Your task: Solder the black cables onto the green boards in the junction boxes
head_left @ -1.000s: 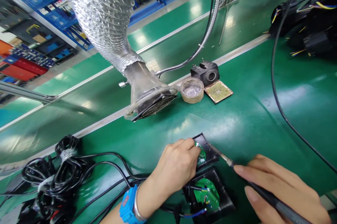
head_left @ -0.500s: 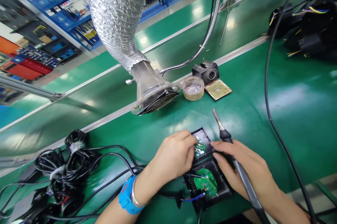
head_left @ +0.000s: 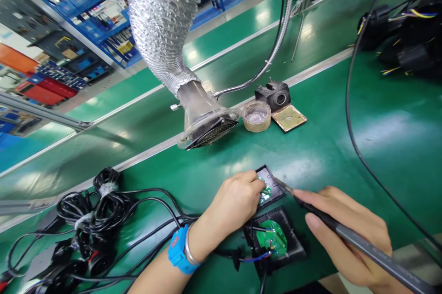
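My right hand (head_left: 348,234) grips a soldering iron (head_left: 362,241), whose metal tip reaches over the small black housing (head_left: 275,189). My left hand (head_left: 238,199) has its fingers curled together at the green circuit board (head_left: 265,193) in that housing. Its fingertips are partly hidden, and what they pinch cannot be made out. Just below lies a larger open black housing (head_left: 295,250) with another green circuit board (head_left: 272,239) inside. Blue and dark wires (head_left: 257,257) run to this board from a black cable.
A fume extraction hood (head_left: 210,123) hangs from a silver duct. Behind the housings stand a solder-filled dish (head_left: 256,117), an iron holder (head_left: 274,95) and a sponge tray (head_left: 289,118). Bundled black cables (head_left: 103,193) lie left; dark wired parts (head_left: 410,45) sit far right.
My right hand has swung the soldering iron from pointing upward to pointing left, its tip now over the small housing. My left hand stays by the board. The view has shifted slightly.
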`<state>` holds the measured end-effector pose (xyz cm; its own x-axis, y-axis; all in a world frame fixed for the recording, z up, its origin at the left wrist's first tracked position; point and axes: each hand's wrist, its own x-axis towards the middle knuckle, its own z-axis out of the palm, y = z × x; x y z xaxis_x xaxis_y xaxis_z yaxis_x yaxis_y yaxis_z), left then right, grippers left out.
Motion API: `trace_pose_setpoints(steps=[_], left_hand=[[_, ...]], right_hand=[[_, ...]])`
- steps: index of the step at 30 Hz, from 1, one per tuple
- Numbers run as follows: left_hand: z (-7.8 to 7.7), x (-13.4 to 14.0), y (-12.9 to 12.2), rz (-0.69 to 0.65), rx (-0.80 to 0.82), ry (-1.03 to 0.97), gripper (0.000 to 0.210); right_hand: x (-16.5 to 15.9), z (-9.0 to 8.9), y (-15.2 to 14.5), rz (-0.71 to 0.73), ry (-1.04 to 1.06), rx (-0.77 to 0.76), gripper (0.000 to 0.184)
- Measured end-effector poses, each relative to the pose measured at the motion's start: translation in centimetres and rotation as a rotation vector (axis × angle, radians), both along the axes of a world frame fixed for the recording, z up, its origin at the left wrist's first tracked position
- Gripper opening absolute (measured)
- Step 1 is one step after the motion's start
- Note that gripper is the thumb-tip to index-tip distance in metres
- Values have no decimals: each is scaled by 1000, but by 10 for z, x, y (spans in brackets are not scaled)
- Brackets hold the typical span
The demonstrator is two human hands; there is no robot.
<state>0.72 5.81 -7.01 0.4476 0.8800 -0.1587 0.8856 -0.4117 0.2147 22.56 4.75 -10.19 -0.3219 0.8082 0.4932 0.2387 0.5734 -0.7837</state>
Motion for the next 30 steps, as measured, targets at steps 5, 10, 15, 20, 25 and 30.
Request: trace_pose_setpoints(steps=[5,10,15,20,25,30], left_hand=[[-6,-1,0,-7,61,-49,24],[-11,-3,0,1,128,-103,26],[-11,-4,0,15,147,-111,25],[-11,-3,-1,17,162,-114,26],[-10,-3,-1,1,136,-76,27],[-10,-3,-1,-2,123,-69,26]], right_hand=[[-1,-4,1,54,47,-23,29],[-5,-10,4,126,76,-38,33],[-6,-11,7,152,66,-22,34],[-7,-11,7,139,51,15,35],[-6,-11,7,139,42,47,34],[-3,-3,5,84,53,43,29]])
